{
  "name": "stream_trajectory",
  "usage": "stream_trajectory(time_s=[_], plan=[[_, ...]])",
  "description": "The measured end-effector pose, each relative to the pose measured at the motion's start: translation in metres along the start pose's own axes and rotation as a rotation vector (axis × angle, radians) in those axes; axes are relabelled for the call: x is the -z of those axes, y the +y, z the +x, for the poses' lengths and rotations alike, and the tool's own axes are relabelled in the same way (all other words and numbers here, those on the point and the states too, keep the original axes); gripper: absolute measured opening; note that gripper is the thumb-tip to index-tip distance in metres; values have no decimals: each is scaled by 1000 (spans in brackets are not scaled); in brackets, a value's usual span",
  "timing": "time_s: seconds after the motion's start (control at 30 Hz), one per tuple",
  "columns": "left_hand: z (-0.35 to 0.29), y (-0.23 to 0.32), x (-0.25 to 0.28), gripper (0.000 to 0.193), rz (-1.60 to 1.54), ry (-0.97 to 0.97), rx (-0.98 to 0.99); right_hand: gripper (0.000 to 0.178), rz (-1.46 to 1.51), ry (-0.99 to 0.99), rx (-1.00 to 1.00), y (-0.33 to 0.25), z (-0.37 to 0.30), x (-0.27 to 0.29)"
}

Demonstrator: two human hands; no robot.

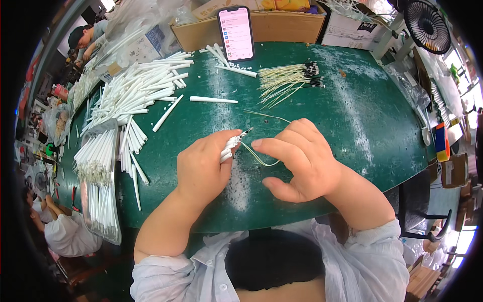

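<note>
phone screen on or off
On: the phone shows a bright display with rows of small coloured icons. It stands upright in front of the cardboard box.

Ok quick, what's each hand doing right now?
Left hand: closed around white tubes.
Right hand: open between thumb and index finger; whether curled fingers hold the wire can't be told.

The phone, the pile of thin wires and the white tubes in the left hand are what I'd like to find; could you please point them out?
Phone (236, 35): head view, middle of its lit screen.
Pile of thin wires (283, 76): head view, pale middle lengths.
White tubes (230, 145) in the left hand (201, 162): head view, their exposed ends.
</note>
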State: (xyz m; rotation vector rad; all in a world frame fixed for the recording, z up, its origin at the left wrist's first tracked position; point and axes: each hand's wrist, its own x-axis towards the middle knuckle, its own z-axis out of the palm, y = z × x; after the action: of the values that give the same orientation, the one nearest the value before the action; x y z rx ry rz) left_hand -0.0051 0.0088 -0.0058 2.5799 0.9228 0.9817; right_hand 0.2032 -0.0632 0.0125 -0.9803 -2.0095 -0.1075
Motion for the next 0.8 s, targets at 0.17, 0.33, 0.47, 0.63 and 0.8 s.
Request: stream_trajectory(time_s=[0.17, 0.33, 0.47, 0.63, 0.8], plan=[[2, 4, 1, 25, 32, -14, -20, 35, -118, 1, 72, 8, -3, 2], [-2, 2, 1, 32, 64, -10, -78, 34, -387, 85, 84, 16, -3, -2], [-3, 6, 0, 38, 46, -41, -109, 46, -399, 17, 213, 4, -9, -11], [-2, 4, 2, 31, 99, -48, -48, 46, -151, 114, 26, 4, -3, -19], [1, 3, 2, 31, 62, -2, -78, 31, -22, 84, -76, 9, -9, -14]])
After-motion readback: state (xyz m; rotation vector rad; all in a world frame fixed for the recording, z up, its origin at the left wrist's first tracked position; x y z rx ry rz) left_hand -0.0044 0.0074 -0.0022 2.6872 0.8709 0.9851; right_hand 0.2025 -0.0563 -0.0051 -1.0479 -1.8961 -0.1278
